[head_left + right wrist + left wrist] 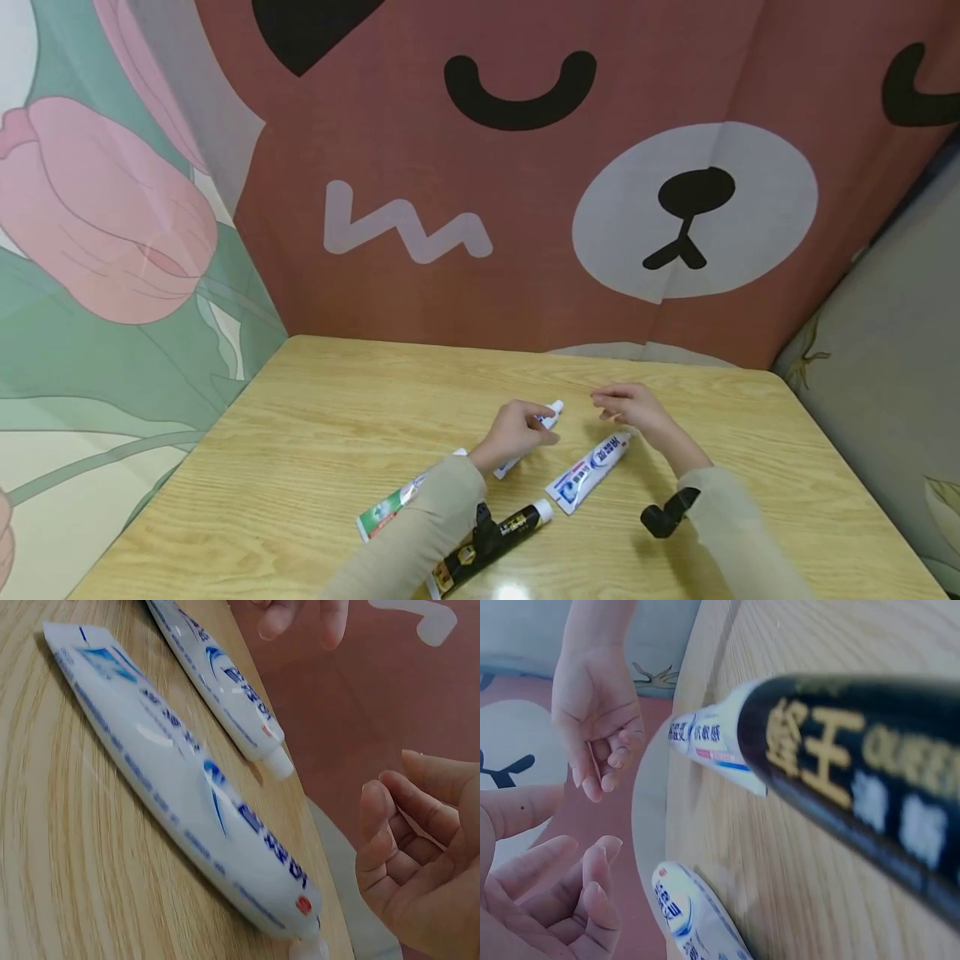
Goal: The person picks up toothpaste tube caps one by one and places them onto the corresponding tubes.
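Note:
My left hand [512, 435] hovers over a white toothpaste tube [552, 415], partly covering it in the head view. Its fingers are loosely bent with nothing between them, as the left wrist view of the hand [551, 900] shows. To the right, my right hand [637, 410] is raised above the table, just beyond the capped end of a second white-and-blue toothpaste tube [588, 473]. In the right wrist view, the fingers of this hand [420, 855] curl loosely around air, apart from the nearer white tube [187, 787].
A black toothpaste tube [498, 542] with a white cap lies beneath the left forearm. Behind that sleeve, a green-and-white tube [390, 510] is partly hidden. The wooden table [337, 400] meets a cloth backdrop [420, 308] at its far edge. Black wrist cameras [667, 512] sit on the sleeves.

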`<state>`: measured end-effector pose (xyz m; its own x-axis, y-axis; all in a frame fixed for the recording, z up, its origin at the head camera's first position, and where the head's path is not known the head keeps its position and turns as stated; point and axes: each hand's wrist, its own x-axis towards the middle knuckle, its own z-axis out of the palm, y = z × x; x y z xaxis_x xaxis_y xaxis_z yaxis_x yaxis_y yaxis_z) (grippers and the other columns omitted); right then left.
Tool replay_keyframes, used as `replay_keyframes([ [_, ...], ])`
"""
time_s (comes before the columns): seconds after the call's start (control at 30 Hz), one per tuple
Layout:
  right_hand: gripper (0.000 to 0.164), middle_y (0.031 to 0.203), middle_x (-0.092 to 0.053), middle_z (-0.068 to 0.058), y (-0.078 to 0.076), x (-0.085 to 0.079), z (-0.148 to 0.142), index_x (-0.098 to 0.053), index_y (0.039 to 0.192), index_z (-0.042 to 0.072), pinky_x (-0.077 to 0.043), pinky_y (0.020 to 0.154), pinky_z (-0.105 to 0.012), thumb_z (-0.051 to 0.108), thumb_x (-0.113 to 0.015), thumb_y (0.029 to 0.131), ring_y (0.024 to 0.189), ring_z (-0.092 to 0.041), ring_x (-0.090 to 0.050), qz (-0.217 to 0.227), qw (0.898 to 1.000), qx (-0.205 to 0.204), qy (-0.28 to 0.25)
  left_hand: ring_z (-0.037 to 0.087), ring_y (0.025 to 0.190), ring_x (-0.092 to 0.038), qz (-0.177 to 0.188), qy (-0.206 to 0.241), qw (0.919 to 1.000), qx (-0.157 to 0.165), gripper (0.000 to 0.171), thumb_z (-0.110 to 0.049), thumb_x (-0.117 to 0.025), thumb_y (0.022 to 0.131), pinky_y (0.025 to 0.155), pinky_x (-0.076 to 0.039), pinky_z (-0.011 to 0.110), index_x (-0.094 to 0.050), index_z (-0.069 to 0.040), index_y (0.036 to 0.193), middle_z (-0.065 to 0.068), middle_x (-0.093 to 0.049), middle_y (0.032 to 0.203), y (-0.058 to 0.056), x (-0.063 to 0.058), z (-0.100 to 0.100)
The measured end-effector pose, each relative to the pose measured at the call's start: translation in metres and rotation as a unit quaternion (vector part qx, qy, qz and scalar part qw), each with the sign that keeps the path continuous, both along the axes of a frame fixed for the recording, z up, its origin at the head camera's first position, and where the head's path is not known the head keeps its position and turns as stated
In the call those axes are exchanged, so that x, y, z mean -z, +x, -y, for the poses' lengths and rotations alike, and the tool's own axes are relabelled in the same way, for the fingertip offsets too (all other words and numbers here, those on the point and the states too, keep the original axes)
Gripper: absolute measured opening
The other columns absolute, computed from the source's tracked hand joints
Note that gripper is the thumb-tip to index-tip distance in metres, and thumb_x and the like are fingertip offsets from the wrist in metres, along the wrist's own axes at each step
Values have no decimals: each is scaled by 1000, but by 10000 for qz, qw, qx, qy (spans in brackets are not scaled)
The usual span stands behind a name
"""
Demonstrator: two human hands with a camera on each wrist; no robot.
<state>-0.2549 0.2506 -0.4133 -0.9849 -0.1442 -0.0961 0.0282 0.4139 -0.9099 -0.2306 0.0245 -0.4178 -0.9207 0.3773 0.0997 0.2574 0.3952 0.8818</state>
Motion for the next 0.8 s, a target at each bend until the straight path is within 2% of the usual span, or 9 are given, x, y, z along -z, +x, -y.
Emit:
replay_keyframes([
  [0.17,45,109,-59,-21,3,1,-11,-52,119,-11,-47,71,-36,23,-58,90,81,-18,-60,5,9999,-99,-108,6,60,-54,59,162,9998,35,35,-5,-76,71,51,-46,20,-67,-2,104,2,-64,71,4,-2,-5],
  [0.33,48,111,-57,-23,6,-1,-21,-52,119,-11,-48,71,-37,25,-59,89,82,-18,-59,0,9998,-162,-63,6,60,-53,193,198,9996,68,37,-7,-76,72,51,-45,21,-66,-1,107,-1,-61,69,8,-5,-9],
  [0.53,48,104,-59,-23,6,1,-37,-52,119,-11,-48,67,-38,26,-60,89,80,-19,-58,-90,9998,-185,84,4,58,-54,100,43,9997,229,43,-8,-75,72,51,-45,20,-62,3,111,1,-63,69,10,-4,-17],
  [0.67,47,98,-60,-17,7,5,-47,-52,118,-11,-47,65,-38,24,-61,88,78,-22,-57,-137,9997,-168,75,3,58,-54,-27,-156,9996,239,46,-10,-77,71,51,-45,18,-62,2,113,2,-65,70,10,-2,-25],
  [0.8,47,105,-59,-15,7,9,-57,-51,119,-11,-46,72,-39,24,-61,88,86,-25,-56,-127,9997,-153,111,3,63,-54,115,-345,9992,161,49,-13,-79,69,54,-45,18,-63,-4,114,3,-66,77,11,-1,-33],
])
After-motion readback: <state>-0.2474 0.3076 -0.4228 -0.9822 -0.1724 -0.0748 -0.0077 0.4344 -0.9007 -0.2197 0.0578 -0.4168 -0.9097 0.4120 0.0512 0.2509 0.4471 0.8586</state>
